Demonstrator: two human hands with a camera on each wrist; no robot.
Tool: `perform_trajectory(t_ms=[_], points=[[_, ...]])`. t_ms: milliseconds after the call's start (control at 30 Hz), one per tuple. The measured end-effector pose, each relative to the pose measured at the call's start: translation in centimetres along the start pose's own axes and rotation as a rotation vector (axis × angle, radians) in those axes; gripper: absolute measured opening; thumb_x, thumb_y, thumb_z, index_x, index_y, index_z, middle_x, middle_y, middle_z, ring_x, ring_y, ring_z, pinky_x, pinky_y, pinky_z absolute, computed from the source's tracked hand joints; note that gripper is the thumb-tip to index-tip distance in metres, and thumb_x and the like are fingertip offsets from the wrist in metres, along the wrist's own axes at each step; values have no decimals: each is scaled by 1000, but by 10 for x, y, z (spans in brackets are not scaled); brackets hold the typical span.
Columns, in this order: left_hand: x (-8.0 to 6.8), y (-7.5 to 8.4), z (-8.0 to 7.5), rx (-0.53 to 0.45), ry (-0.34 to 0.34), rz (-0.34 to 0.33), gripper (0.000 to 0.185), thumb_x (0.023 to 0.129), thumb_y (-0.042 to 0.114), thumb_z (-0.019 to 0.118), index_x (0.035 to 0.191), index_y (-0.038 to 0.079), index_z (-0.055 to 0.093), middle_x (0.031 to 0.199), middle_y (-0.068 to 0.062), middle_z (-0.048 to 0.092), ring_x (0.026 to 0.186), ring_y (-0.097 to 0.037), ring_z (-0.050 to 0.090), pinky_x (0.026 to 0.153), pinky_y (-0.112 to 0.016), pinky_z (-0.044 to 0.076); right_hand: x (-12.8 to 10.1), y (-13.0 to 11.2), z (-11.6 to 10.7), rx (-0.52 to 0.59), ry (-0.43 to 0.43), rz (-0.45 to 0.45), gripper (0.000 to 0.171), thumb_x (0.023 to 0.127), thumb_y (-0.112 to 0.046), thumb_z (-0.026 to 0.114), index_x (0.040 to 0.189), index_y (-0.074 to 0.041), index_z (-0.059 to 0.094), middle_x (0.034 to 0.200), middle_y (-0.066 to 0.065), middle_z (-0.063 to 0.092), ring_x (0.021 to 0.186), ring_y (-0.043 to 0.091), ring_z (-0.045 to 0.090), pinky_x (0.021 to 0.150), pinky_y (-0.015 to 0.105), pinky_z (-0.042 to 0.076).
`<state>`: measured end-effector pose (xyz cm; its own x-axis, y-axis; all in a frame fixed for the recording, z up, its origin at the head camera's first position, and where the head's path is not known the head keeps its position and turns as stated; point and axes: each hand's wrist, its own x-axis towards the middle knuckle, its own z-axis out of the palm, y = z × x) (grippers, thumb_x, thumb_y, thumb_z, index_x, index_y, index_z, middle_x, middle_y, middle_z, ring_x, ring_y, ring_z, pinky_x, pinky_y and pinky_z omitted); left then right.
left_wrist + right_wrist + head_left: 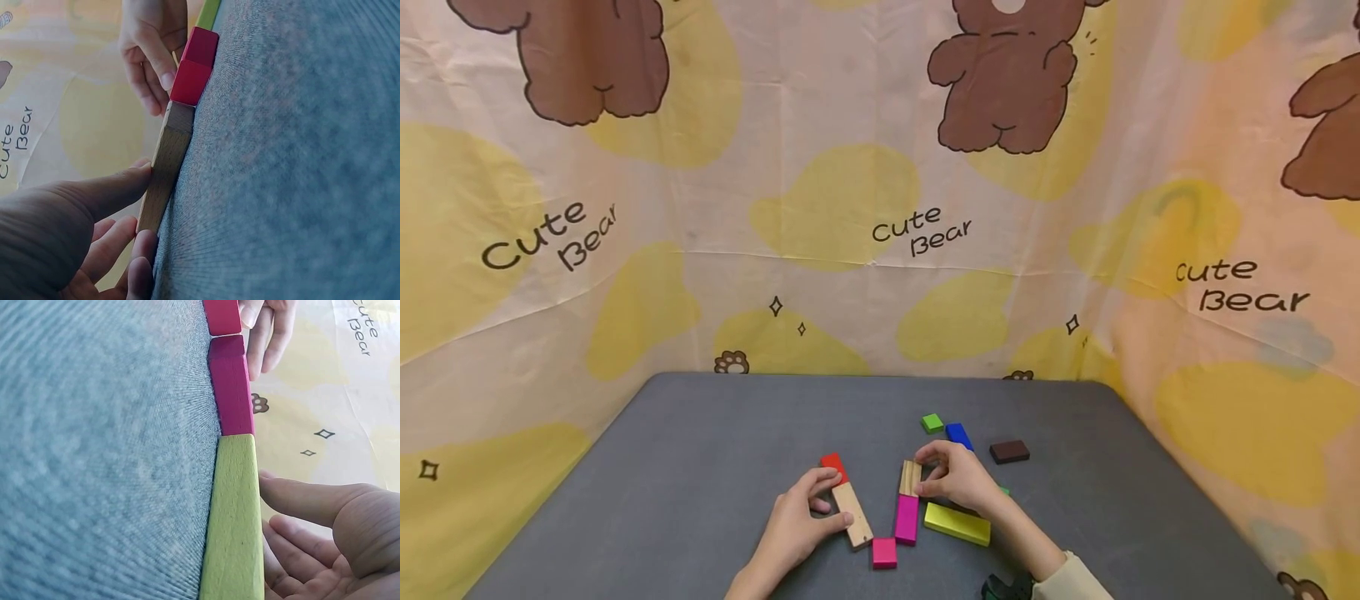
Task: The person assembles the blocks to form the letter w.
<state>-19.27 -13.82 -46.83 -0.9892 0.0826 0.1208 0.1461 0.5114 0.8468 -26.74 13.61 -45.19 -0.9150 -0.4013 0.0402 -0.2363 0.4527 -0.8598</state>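
In the head view, my left hand (pixel 797 518) lies along a slanted row of a red block (pixel 831 460) and a longer plain wooden block (pixel 853 512). Its thumb touches the wooden block's near end and its fingertips reach the red one. A striped wooden block (pixel 910 478) sits between the thumb and index finger of my right hand (pixel 961 477), against the far end of a magenta block (pixel 907 522). A pinkish-red block (pixel 884 553) stands at the near end, between the two rows. In the left wrist view, the thumb presses the wooden block (pixel 166 159).
A yellow-green block (pixel 957 524) lies right of the magenta one, below my right forearm. Beyond the right hand are a small green block (pixel 932 423), a partly covered blue block (pixel 958 434) and a dark brown block (pixel 1010 452). A printed cloth hangs behind the grey table (pixel 737 417).
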Motion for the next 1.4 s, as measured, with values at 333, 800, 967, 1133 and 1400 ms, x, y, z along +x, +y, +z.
perform_trajectory(t_ms=[333,800,967,1133,1400], points=[[1,-1,0,12,-5,3,67,75,31,87,131,8,58,125,-5,66,79,-12,57,81,-44,39,2,3,0,-4,-6,4,41,76,-7,85,112,-4,66,103,4,67,73,18,65,66,35,52],[-1,2,-2,25,0,-12,67,75,31,87,131,8,58,125,-4,66,78,-11,57,84,-49,35,0,0,1,-1,-3,14,41,76,-7,85,112,-5,66,101,4,67,74,18,65,67,35,52],[-1,2,-2,24,-5,-13,67,75,32,87,131,8,58,125,-5,66,78,-11,56,83,-48,36,-1,1,1,-1,-8,21,41,77,-8,85,113,-4,66,97,4,67,74,18,65,66,35,52],[-1,2,-1,19,-6,-18,68,75,32,87,131,8,58,125,-4,66,78,-11,56,84,-49,35,0,2,1,-14,-9,25,39,79,-11,84,113,-5,67,94,3,67,73,19,63,65,35,50],[0,1,-1,-5,-13,-8,67,75,31,87,130,7,58,125,-7,66,79,-14,56,75,-39,42,2,5,0,0,4,19,34,83,-16,81,112,-5,67,97,3,66,74,19,60,65,35,50]])
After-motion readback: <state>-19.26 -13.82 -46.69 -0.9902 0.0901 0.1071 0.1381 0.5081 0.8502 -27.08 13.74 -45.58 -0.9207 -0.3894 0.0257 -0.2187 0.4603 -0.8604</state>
